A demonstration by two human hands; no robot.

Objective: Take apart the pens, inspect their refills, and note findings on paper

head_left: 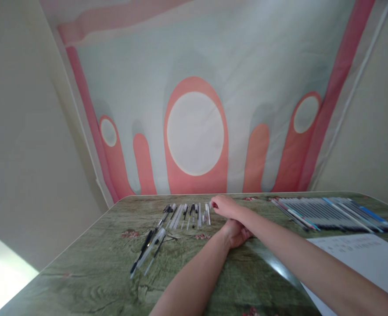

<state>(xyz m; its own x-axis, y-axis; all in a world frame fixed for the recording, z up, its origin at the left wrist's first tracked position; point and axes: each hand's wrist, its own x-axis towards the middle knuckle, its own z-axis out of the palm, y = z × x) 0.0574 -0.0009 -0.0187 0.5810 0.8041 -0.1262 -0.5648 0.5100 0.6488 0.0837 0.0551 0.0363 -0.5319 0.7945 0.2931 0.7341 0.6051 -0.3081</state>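
My right hand (225, 206) reaches across to the far middle of the table. Its fingers are pinched together at the right end of a row of clear pen barrels and black pen parts (189, 214). What they pinch is too small to name. My left hand (236, 235) rests on the table just behind it, under my right wrist, and its fingers are mostly hidden. A few assembled pens (149, 250) lie slanted to the left of the row.
The table (91, 263) has a green patterned cover. Several pens or refills (328, 213) lie side by side at the far right. A white sheet of paper (365, 259) lies in front of them. A pink and white banner (195, 131) hangs behind the table.
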